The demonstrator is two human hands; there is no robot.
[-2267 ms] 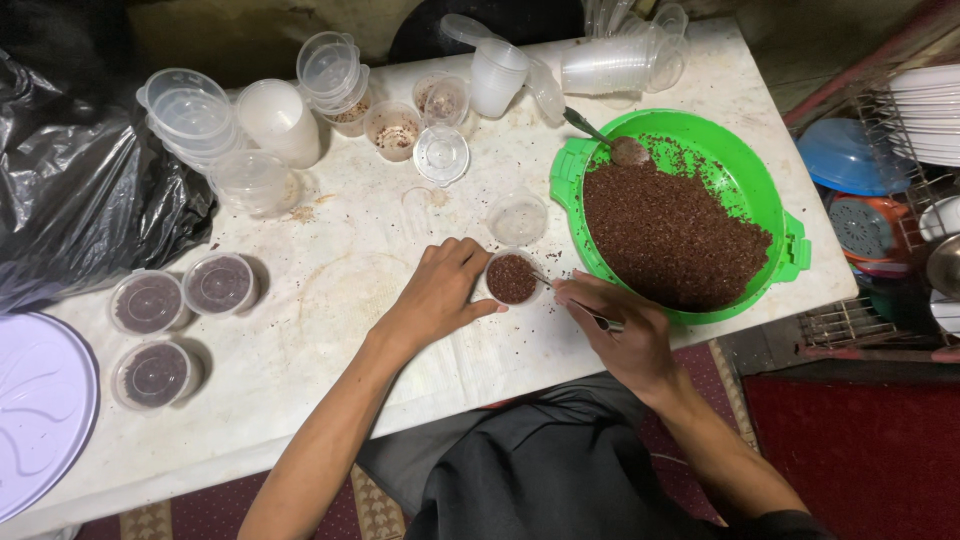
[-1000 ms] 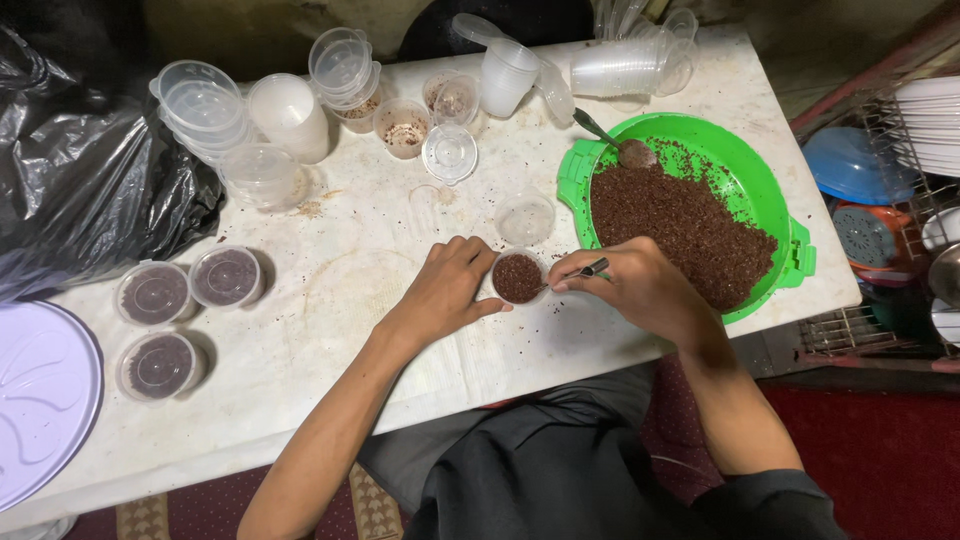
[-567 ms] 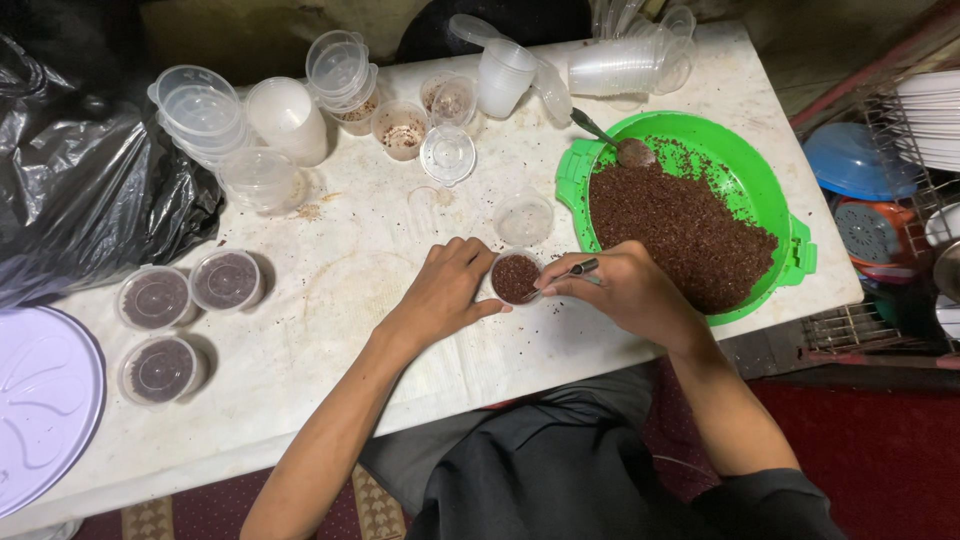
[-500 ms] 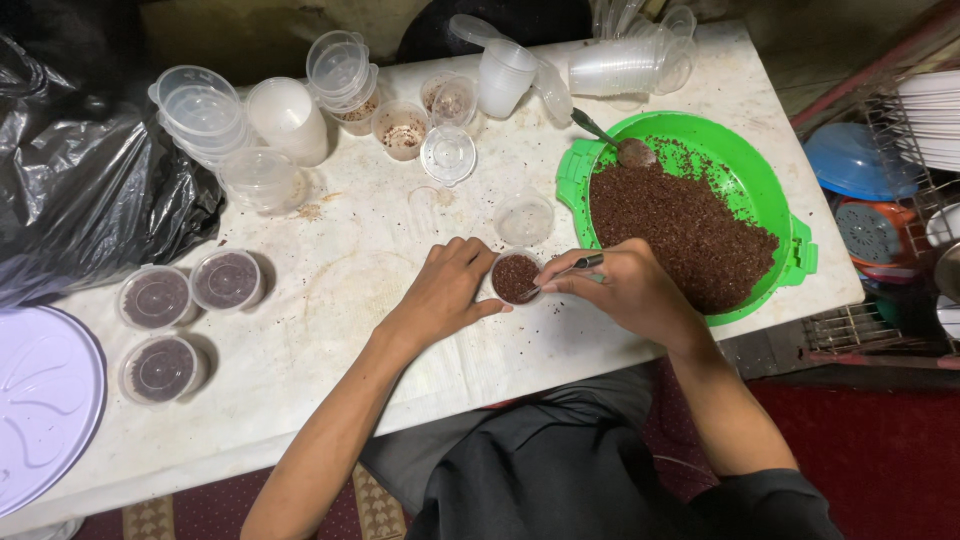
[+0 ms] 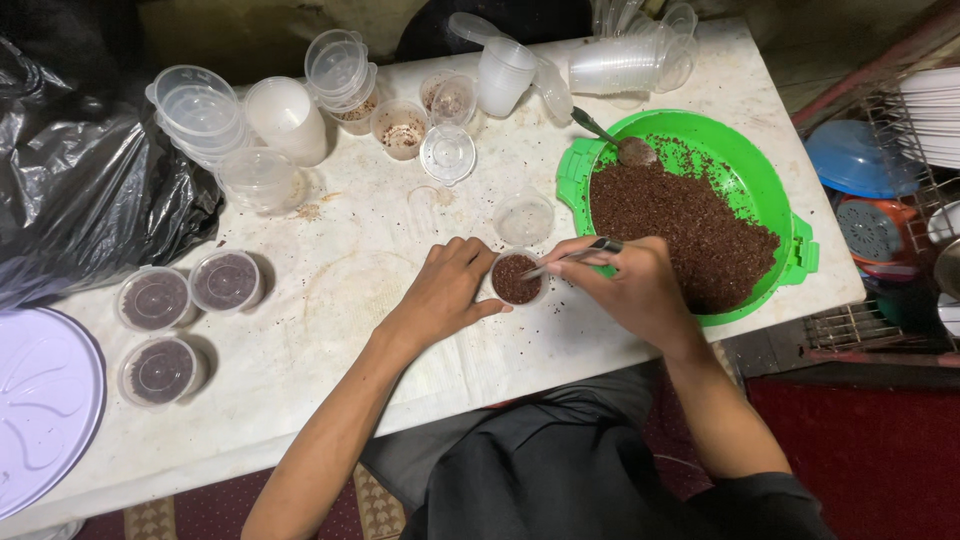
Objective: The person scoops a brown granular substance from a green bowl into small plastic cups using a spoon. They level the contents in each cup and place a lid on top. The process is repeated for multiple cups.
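1. Head view, risks: the small clear cup (image 5: 517,279) stands on the white table (image 5: 330,300), filled near the rim with dark brown granules; judged likely to spill if more is pressed in or the cup tips, since loose grains already lie scattered around it

2. Left hand (image 5: 440,295): fingers curled around the cup's left side, steadying it against the table; a loosened hold would let the light cup slide

3. Right hand (image 5: 635,290): fingers pinched together on the handle of a metal spoon (image 5: 570,257), its tip over the cup's contents; a hard push could scatter grains over the rim

4. Green tub (image 5: 790,215), just right of the cup: holds a heap of the same brown granules, with a second spoon (image 5: 618,140) resting at its far edge

5. Three lidded cups (image 5: 190,300) at the left, each filled with dark granules, set close together

6. Empty cup (image 5: 524,217) just beyond the one in hand; a loose lid (image 5: 447,153) further back

7. Far edge: stacks of clear lids (image 5: 200,105), nested empty cups (image 5: 630,60), two open cups (image 5: 400,128) with brownish residue; contents otherwise too small to tell

8. Black plastic bag (image 5: 80,190) at the far left; contents hidden
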